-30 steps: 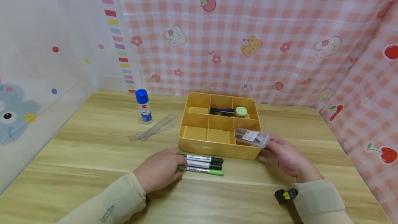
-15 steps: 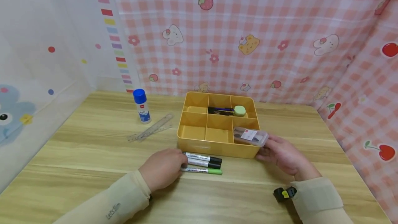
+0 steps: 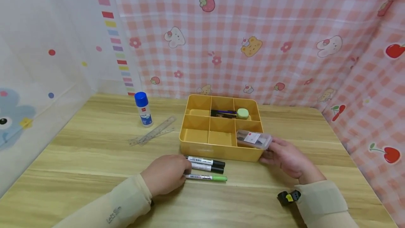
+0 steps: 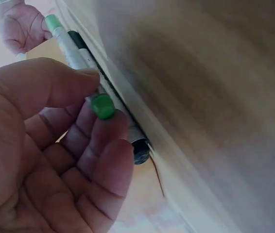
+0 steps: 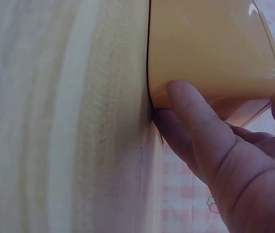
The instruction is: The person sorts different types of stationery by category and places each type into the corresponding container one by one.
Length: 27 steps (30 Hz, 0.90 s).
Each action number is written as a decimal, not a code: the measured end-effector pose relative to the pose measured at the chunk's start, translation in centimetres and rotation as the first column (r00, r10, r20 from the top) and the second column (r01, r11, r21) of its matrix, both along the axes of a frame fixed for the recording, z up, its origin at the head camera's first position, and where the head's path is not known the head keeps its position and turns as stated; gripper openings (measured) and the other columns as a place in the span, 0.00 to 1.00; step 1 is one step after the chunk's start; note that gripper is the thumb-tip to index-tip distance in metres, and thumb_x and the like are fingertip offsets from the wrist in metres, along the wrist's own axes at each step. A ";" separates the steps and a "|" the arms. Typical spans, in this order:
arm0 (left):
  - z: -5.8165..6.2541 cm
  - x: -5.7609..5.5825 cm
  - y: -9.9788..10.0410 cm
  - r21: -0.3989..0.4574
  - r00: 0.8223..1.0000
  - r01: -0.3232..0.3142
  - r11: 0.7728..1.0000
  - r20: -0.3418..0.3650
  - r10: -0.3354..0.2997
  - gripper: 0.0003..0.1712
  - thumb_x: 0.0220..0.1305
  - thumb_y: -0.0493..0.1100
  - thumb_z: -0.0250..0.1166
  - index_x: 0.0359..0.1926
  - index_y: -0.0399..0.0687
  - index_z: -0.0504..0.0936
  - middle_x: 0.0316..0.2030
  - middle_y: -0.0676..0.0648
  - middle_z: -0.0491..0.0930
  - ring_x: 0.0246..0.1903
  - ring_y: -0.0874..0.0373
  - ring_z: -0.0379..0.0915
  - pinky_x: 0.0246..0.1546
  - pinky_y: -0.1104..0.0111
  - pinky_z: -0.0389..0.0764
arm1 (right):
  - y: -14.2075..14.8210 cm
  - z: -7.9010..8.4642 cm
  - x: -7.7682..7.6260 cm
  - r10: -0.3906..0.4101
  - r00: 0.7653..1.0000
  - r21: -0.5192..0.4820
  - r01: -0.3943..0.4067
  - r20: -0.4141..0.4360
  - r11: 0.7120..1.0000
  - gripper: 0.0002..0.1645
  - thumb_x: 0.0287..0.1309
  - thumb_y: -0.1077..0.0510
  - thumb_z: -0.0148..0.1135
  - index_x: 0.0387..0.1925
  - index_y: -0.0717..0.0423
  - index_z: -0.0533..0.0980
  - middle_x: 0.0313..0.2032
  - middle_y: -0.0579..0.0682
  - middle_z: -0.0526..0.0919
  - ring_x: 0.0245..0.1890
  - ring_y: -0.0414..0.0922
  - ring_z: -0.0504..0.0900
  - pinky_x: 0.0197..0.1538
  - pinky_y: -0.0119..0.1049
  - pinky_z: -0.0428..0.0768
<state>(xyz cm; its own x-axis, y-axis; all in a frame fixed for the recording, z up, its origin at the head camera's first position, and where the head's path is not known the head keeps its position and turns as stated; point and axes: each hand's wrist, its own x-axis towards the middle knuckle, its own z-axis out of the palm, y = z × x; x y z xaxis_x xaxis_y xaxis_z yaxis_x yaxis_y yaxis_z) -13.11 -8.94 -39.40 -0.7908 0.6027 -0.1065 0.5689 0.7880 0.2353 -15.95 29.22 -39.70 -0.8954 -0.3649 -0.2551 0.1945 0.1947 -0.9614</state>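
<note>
My left hand (image 3: 167,175) pinches a green-capped marker (image 3: 205,177) near its left end, between thumb and fingers. Just behind it, two black-capped markers (image 3: 207,167) lie side by side in front of the yellow organizer box (image 3: 221,153). In the left wrist view the green end of the held marker sticks out past the thumb. My right hand (image 3: 291,161) holds the front right corner of the box, its fingers against the wall in the right wrist view. Beside that hand, a clear plastic case (image 3: 256,139) leans tilted in the front right compartment.
Left of the box stand a blue-capped glue bottle (image 3: 143,110) and, lying flat, clear rulers (image 3: 155,133). Dark pens (image 3: 223,114) and a pale green rounded item (image 3: 242,114) sit in the rear compartments. A checked cloth (image 3: 221,27) hangs behind the table.
The green-capped marker has shifted toward the front, widening its gap from the two black-capped markers. My right hand has stayed at the box corner. The head view has shifted slightly.
</note>
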 end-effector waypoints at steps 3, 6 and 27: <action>0.5 0.1 -0.1 0.034 1.000 -0.008 0.999 0.024 0.008 0.03 0.63 0.41 0.72 0.34 0.55 0.86 0.30 0.59 0.81 0.29 0.65 0.72 0.38 0.64 0.83 | 0.0 0.1 0.1 -0.002 1.000 -0.002 0.002 -0.004 1.000 0.40 0.86 0.49 0.36 0.80 0.74 0.44 0.78 0.75 0.56 0.72 0.54 0.71 0.67 0.46 0.81; 1.4 0.3 -0.2 0.079 0.999 -0.038 0.996 0.040 0.035 0.02 0.65 0.43 0.72 0.36 0.57 0.86 0.31 0.60 0.81 0.29 0.66 0.72 0.37 0.65 0.82 | -0.1 0.1 0.1 -0.006 1.000 -0.003 0.006 -0.002 1.000 0.40 0.85 0.49 0.37 0.80 0.74 0.45 0.78 0.75 0.56 0.72 0.54 0.71 0.67 0.47 0.81; 5.6 -1.7 1.4 0.212 0.968 -0.231 0.950 -0.049 0.246 0.06 0.70 0.42 0.69 0.44 0.49 0.90 0.35 0.54 0.82 0.32 0.60 0.73 0.37 0.69 0.82 | -0.1 0.0 0.1 -0.009 1.000 -0.020 0.009 0.002 1.000 0.40 0.85 0.48 0.37 0.81 0.73 0.45 0.78 0.75 0.56 0.77 0.65 0.62 0.70 0.49 0.79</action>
<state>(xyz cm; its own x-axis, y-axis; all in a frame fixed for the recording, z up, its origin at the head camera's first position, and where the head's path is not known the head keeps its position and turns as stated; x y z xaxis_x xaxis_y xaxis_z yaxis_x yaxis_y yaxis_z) -14.84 -7.49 -33.84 -0.9150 0.3985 0.0629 0.3924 0.8427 0.3687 -15.82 29.15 -39.66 -0.8981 -0.3623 -0.2495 0.1981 0.1733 -0.9647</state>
